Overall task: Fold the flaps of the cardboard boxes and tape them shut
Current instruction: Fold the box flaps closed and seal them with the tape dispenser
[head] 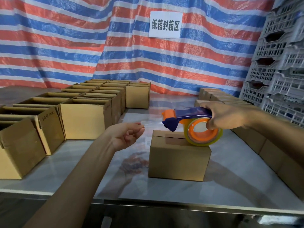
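A small cardboard box [177, 160] stands on the metal table [82, 175] with its top flaps folded down and the seam showing. My right hand [225, 115] grips a blue and orange tape dispenser [190, 124], whose clear tape roll rests on the box's right top edge. A strip of clear tape [152, 123] runs leftward from the dispenser's nose. My left hand [130, 134] pinches the free end of that strip, left of the box and above the table.
Rows of open-topped cardboard boxes [85, 119] fill the table's left side and back. Closed boxes [266, 145] line the right edge. Grey plastic crates [279, 63] are stacked at the far right. A striped tarp with a paper sign [165, 24] hangs behind.
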